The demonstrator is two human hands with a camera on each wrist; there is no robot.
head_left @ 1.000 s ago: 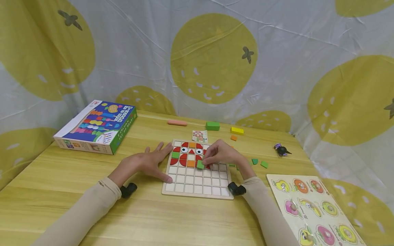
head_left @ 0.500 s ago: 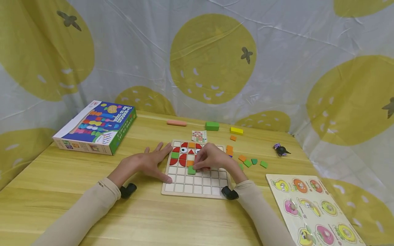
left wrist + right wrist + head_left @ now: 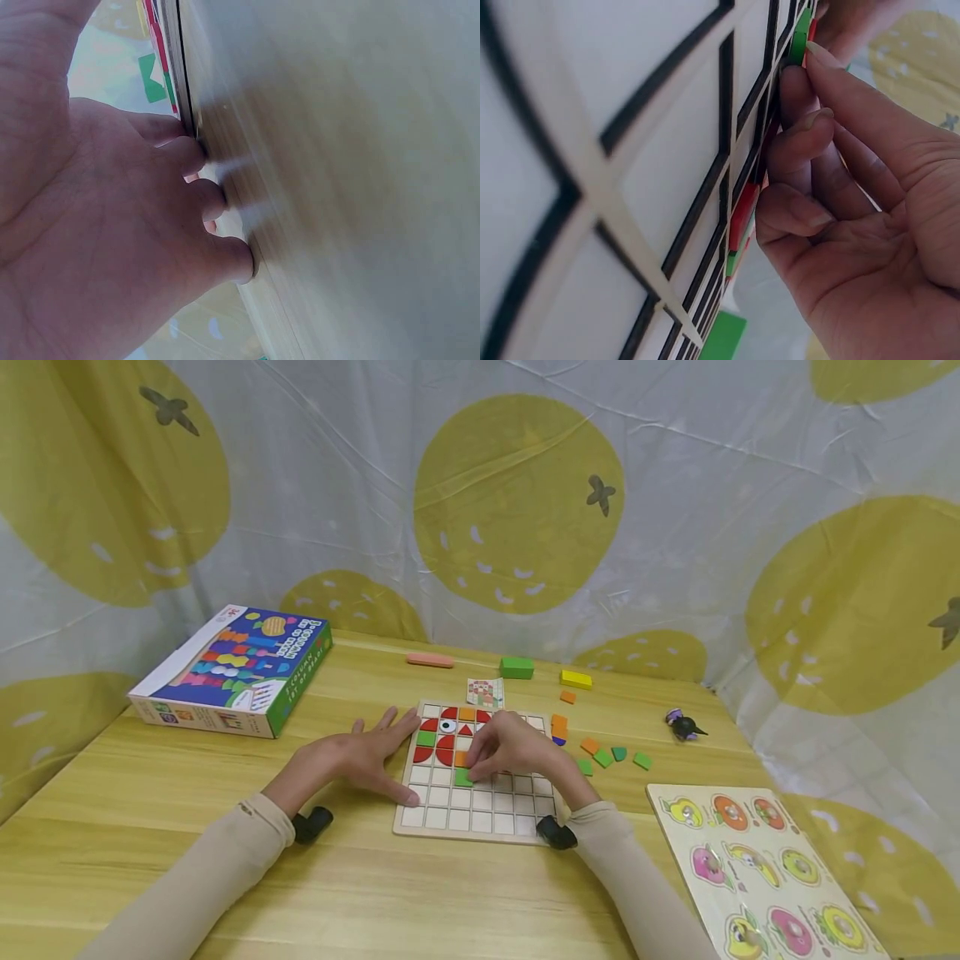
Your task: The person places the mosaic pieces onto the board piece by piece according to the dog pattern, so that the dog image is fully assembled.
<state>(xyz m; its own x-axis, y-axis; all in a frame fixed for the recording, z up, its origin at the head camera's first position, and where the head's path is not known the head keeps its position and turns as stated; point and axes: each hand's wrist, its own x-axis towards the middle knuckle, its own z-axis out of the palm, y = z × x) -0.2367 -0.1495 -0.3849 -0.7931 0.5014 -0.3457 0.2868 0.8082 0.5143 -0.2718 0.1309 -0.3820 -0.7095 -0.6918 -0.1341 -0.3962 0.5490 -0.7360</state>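
A wooden grid board (image 3: 459,820) lies mid-table, its upper rows partly filled with red, orange, green and eye-patterned tiles. With thumb and fingertips my right hand (image 3: 516,745) pinches a green square tile (image 3: 462,777) at a cell just below an orange tile (image 3: 460,758). The same green tile (image 3: 800,41) shows at my right fingertips in the right wrist view; whether it sits flat in the cell I cannot tell. Fingers spread, my left hand (image 3: 352,762) touches the board's left edge with index finger and thumb. My right hand hides part of the pattern.
Loose tiles, including a green square (image 3: 642,761) and an orange square (image 3: 567,697), lie right of the board. A small pattern card (image 3: 486,692) is behind it. A toy box (image 3: 236,664) stands left, a fruit puzzle board (image 3: 761,860) right, a dark small toy (image 3: 683,725) beyond.
My right hand has moved left and slightly toward me with the green tile, from the red tiles to the cell below the orange one. My left hand has stayed in place.
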